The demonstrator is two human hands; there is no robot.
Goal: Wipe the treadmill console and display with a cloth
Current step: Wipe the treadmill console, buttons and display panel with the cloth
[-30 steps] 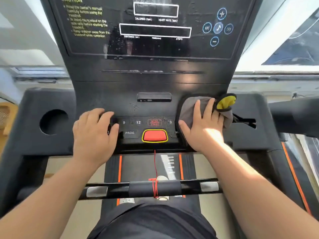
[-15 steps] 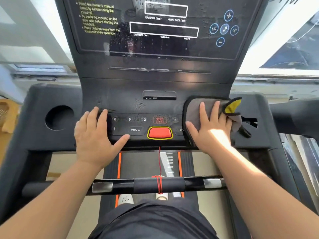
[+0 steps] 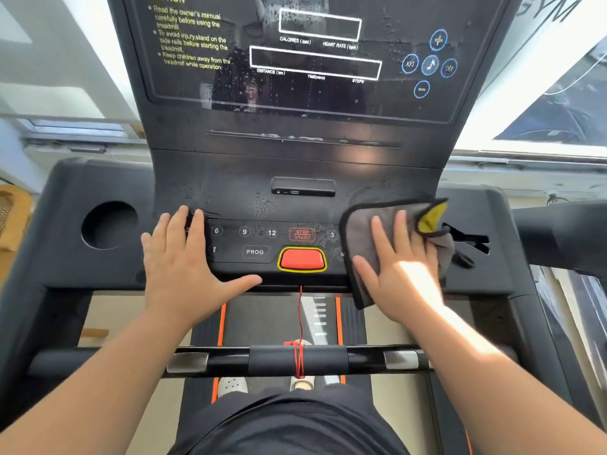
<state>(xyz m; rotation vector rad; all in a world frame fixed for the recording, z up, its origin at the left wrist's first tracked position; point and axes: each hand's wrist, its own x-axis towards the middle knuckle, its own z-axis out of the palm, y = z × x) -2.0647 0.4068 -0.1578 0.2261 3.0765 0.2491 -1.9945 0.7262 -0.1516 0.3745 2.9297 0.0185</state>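
The black treadmill console (image 3: 230, 192) fills the middle of the view, with its dark display (image 3: 312, 60) above, speckled with droplets. A grey cloth (image 3: 364, 231) with a black hem and a yellow corner lies on the right end of the button panel. My right hand (image 3: 404, 274) presses flat on the cloth with straight fingers. My left hand (image 3: 184, 264) rests flat on the left end of the panel, thumb spread along the front edge. A red safety key (image 3: 302, 259) sits between the hands.
A round cup holder (image 3: 108, 224) is sunk in the console's left wing. A black handlebar (image 3: 295, 359) with a red cord wound on it crosses below the console. The orange-edged belt (image 3: 279, 320) and my shoes lie beneath. Bright windows flank the console.
My right hand has slid the cloth a little to the right over the panel's right end. My left hand has flattened and shifted left, uncovering more buttons.
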